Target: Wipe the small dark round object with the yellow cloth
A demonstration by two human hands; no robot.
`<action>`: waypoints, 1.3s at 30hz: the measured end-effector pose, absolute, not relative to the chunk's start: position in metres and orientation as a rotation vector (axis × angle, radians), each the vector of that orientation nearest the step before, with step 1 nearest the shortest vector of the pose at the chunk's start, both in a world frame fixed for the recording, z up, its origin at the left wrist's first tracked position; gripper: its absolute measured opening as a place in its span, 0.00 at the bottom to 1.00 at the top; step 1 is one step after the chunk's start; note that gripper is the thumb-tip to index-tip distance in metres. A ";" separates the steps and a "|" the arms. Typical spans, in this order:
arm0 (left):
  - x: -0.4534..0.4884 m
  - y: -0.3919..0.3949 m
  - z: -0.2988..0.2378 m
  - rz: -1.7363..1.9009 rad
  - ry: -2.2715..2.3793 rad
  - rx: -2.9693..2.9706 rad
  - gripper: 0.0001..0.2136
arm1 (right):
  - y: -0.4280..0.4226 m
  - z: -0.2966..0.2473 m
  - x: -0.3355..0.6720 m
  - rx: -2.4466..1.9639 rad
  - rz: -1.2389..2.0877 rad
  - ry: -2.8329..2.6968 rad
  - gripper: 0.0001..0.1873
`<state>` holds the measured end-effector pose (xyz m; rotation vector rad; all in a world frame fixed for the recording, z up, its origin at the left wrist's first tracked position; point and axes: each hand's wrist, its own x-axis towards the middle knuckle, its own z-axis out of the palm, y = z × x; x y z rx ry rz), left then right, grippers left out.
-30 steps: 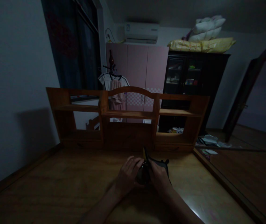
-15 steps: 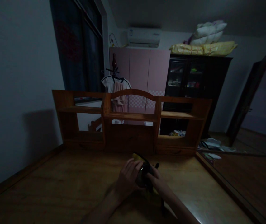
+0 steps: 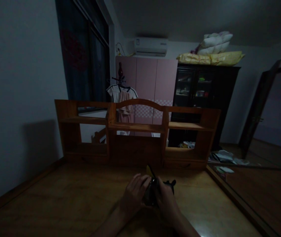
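Low over the wooden surface, both hands hold a dark, glossy object (image 3: 150,192) with a yellow part (image 3: 150,170) sticking up at its far side. Dim light hides what kind of thing it is. My left hand (image 3: 135,191) is closed around its left side, fingers bent over the top. On the other side my right hand (image 3: 167,199) grips it, fingers pressed against the dark body. A black knobbed piece (image 3: 172,185) juts out just beyond the right hand; whether it joins the object is hidden.
The wooden surface (image 3: 68,197) runs to a wooden shelf unit (image 3: 138,127) with open compartments. A wall (image 3: 19,98) rises at the left, and a raised wooden edge (image 3: 231,197) borders the right. Papers and bags (image 3: 225,156) lie beyond it. Cabinets stand behind.
The object has turned in my hands: the knobbed black piece now points further right and the yellow part looks narrower. My right hand has shifted over the dark body. The view has tilted slightly.
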<state>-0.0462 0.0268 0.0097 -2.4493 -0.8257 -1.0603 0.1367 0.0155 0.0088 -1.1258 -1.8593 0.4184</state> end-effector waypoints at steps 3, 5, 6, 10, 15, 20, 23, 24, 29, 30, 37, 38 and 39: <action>-0.044 0.028 0.009 -1.103 -0.793 -2.430 0.42 | 0.020 0.012 0.144 -1.300 0.277 -1.887 0.10; -0.043 0.028 0.008 -1.139 -0.783 -2.419 0.41 | 0.022 0.013 0.147 -1.378 0.189 -1.912 0.09; -0.042 0.028 0.008 -1.152 -0.783 -2.417 0.41 | 0.022 0.012 0.148 -1.388 0.167 -1.918 0.09; -0.040 0.027 0.008 -1.188 -0.794 -2.415 0.38 | 0.020 0.010 0.146 -1.367 0.151 -1.900 0.10; -0.039 0.026 0.007 -1.212 -0.864 -2.394 0.39 | 0.016 0.011 0.141 -1.252 0.191 -1.905 0.12; -0.037 0.025 0.009 -1.273 -0.885 -2.379 0.37 | 0.010 0.019 0.138 -1.170 0.275 -1.896 0.20; -0.037 0.025 0.010 -1.287 -0.893 -2.371 0.36 | 0.006 0.020 0.139 -1.137 0.307 -1.908 0.23; -0.037 0.025 0.010 -1.292 -0.893 -2.366 0.36 | 0.006 0.019 0.140 -1.126 0.308 -1.914 0.23; -0.037 0.025 0.010 -1.311 -0.910 -2.335 0.38 | 0.007 0.014 0.146 -1.098 0.298 -1.942 0.25; -0.037 0.025 0.009 -1.315 -0.913 -2.331 0.38 | 0.009 0.013 0.146 -1.102 0.306 -1.942 0.25; -0.039 0.028 0.005 -1.300 -0.950 -2.380 0.37 | 0.015 0.006 0.145 -1.135 0.326 -1.941 0.25; -0.039 0.028 0.005 -1.295 -0.952 -2.392 0.37 | 0.016 0.005 0.146 -1.142 0.322 -1.940 0.24; -0.039 0.028 0.005 -1.290 -0.950 -2.399 0.37 | 0.016 0.003 0.146 -1.148 0.315 -1.940 0.24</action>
